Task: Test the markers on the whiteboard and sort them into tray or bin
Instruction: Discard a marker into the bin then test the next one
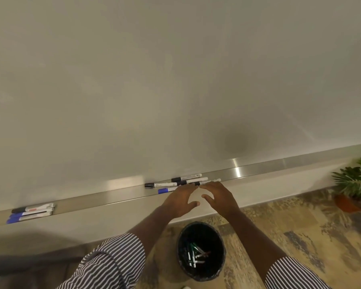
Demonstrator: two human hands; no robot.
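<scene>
Bin [201,274] holds discarded markers [193,254]; tray [113,198] holds markers; both hands spread, empty.

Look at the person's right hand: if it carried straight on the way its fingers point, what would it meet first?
Probably the cluster of markers on the tray; the right hand has its fingertips almost there, though depth is unclear.

I see my left hand [179,202] and right hand [218,198] side by side, fingers relaxed, reaching to the marker cluster [181,182] on the tray [113,197] just beyond them. Below my wrists sits the bin [201,251].
</scene>
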